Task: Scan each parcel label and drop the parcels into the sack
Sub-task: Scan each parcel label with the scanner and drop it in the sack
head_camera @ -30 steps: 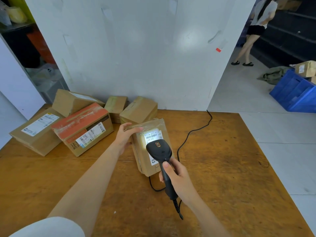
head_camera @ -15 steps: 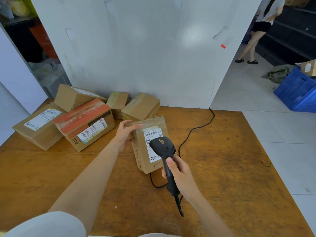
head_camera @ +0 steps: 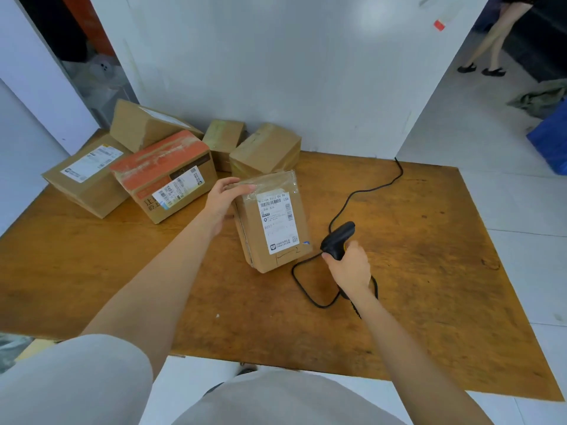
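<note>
Left hand (head_camera: 222, 200) fingers clasp parcel (head_camera: 271, 220) (label up) | right hand (head_camera: 351, 268) clenches scanner (head_camera: 337, 239) | boxes (head_camera: 165, 176) crowd behind

Both arms extended forward over the work surface, each hand engaged in a grip.

Left arm: bare forearm runs from the sleeve at 7 o'clock up toward 12 o'clock; the left hand (head_camera: 223, 200) is cupped, fingers (head_camera: 242, 188) curled over the upper left corner of the parcel (head_camera: 273, 222), thumb out of sight. Right arm: forearm enters from 5 o'clock and points toward 11 o'clock; the right hand (head_camera: 349, 266) is closed around the handle of the scanner (head_camera: 337, 239), back of the hand facing up, wrist roughly straight.
</note>
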Motion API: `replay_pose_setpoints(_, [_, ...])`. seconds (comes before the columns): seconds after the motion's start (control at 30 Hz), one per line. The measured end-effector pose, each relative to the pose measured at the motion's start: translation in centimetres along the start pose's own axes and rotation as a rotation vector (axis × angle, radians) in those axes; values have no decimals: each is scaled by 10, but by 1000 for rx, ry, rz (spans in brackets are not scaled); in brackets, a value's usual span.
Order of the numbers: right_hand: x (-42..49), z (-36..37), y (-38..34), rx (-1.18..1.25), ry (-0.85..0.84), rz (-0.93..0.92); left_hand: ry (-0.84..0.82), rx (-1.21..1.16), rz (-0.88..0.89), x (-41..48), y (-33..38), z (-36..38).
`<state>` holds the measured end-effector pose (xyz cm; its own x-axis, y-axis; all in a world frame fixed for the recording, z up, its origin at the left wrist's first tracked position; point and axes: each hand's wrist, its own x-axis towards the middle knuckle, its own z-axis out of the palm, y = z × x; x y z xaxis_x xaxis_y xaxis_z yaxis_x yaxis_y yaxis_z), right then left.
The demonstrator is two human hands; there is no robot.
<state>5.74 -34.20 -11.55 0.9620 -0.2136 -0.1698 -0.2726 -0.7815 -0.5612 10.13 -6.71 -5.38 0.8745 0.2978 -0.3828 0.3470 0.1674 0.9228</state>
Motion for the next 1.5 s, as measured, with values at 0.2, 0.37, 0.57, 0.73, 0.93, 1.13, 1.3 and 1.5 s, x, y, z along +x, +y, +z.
replay_pose_setpoints(0.2, [11,16,11,-318,-65,2,34,6,-33,-19,-5,-11])
replay_pose_setpoints(0.37, [11,23,15,-331,-94,-22,57,-25,-89,-37,-11,-23])
replay_pose_setpoints(0.57, [-11,21,-2,15,145,-269,122,-118,-118,-53,-24,-28])
replay_pose_setpoints(0.73, [-40,28,-34,556,-141,-220,193,-340,-114,-70,-26,-27])
replay_pose_setpoints(0.93, [-80,41,-96,703,-327,-281,196,-493,-106,-97,-27,-68])
replay_pose_setpoints(1.13, [-135,73,-155,677,-438,-388,328,-321,-112,-141,-42,-175])
replay_pose_setpoints(1.3, [-222,132,-220,631,-617,-447,514,-225,-50,-204,-70,-295])
replay_pose_setpoints(1.5, [-335,203,-306,590,-829,-627,797,-177,6,-279,-107,-437])
